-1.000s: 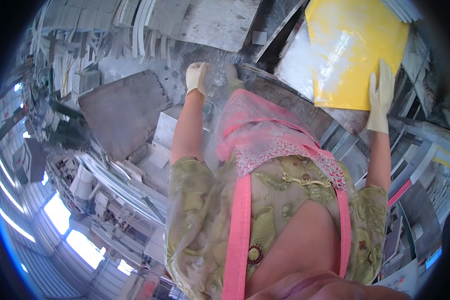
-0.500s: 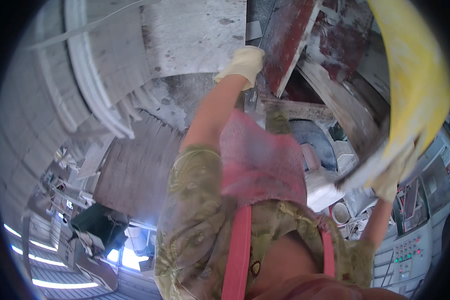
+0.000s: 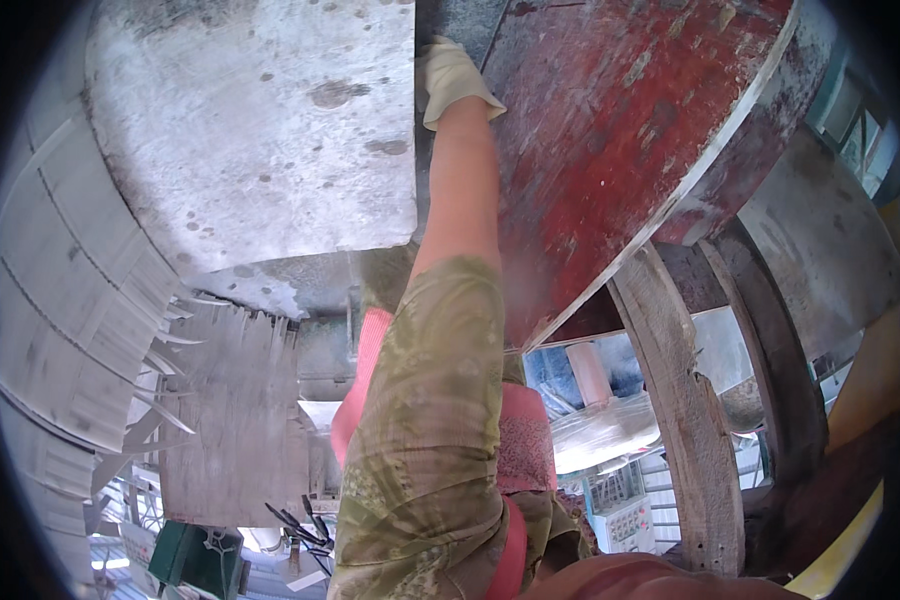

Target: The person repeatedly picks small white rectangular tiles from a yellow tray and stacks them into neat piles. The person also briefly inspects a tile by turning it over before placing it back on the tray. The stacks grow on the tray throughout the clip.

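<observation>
My left arm reaches straight up the view, and my left hand (image 3: 457,82), in a cream glove, is in the gap between a pale, stained sheet (image 3: 270,130) and a large red-brown panel (image 3: 630,150). The glove sits close to the sheet's right edge. Its fingers point away from me and are mostly hidden, so their grip does not show. The red panel is scuffed, with a light edge strip, and tilts beside my forearm. My right hand is out of view. A yellow curved piece (image 3: 850,550) shows at the lower right rim.
Two rough wooden planks (image 3: 682,420) slant below the red panel. A stack of pale sheets (image 3: 60,270) bends along the left rim. A grey-brown ragged-ended board (image 3: 235,410) is at lower left, near a green box (image 3: 198,560). A control panel with buttons (image 3: 625,525) is at lower right.
The pale sheet and red panel now appear larger and nearer. My left arm reaches further up the view. My right hand and most of the yellow piece it held have gone out of view.
</observation>
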A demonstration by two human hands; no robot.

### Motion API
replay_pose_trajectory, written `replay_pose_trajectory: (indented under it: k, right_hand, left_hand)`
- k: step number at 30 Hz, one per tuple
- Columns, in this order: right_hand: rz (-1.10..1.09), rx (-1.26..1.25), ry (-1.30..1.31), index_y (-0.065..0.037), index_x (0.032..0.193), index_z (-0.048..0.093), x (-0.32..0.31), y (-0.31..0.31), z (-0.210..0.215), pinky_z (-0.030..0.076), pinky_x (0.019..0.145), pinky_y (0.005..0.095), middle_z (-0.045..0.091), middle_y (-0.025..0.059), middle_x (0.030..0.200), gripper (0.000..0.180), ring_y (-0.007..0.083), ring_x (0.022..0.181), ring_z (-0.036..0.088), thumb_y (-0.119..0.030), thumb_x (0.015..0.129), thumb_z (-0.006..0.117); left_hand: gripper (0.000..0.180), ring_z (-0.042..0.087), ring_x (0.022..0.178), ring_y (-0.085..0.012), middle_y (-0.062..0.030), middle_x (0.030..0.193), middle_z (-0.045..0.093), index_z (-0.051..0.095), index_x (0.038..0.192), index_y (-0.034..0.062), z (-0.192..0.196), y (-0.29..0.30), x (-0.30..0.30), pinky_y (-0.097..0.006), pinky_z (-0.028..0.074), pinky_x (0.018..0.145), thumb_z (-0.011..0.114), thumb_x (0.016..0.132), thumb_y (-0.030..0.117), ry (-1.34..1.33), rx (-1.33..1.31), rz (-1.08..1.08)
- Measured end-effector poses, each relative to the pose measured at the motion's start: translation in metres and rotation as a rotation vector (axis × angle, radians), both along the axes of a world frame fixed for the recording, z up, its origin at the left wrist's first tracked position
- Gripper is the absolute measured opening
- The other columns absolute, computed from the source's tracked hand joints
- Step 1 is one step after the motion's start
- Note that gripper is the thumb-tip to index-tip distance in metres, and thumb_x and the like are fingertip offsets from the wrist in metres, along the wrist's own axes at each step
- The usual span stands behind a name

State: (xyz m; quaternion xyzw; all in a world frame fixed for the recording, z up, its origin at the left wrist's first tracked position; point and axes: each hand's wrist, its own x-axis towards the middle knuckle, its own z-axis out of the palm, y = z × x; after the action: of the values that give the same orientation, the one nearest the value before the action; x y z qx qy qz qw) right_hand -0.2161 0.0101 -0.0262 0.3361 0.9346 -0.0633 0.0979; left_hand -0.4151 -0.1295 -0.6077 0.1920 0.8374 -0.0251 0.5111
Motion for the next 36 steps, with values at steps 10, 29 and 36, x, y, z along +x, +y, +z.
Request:
replay_pose_trajectory:
  k: [10,29,36]
  right_hand:
    - [-0.058,0.039,0.187,0.003,0.151,0.039,0.024,-0.012,0.042,0.028,0.12,0.0482,0.037,0.0273,0.155,0.058,0.0405,0.144,0.038,-0.036,0.109,0.035]
    - [0.063,0.32,0.504,0.002,0.145,0.048,0.123,0.038,-0.002,0.023,0.122,0.048,0.047,0.021,0.152,0.05,0.0359,0.144,0.038,-0.029,0.106,0.043]
    - [-0.121,-0.908,0.974,0.004,0.141,0.052,0.144,0.045,0.085,0.036,0.115,0.0393,0.053,0.0187,0.145,0.048,0.0298,0.136,0.048,-0.03,0.108,0.044]
  left_hand:
    - [0.075,0.071,0.107,-0.0245,-0.0141,0.115,0.067,0.07,0.115,0.0073,0.177,-0.006,-0.007,-0.033,0.06,0.087,0.09,0.046,0.027,-0.024,0.094,-0.262]
    - [0.034,0.059,0.055,-0.0083,-0.0037,0.074,0.067,0.064,0.107,0.0041,0.612,-0.108,0.03,-0.021,0.044,0.049,0.057,0.102,0.037,-0.408,1.322,1.052]
    - [0.03,0.061,0.057,-0.0075,-0.003,0.081,0.07,0.066,0.105,0.0019,0.685,-0.047,0.185,-0.02,0.05,0.052,0.058,0.102,0.031,-0.389,1.486,0.874]
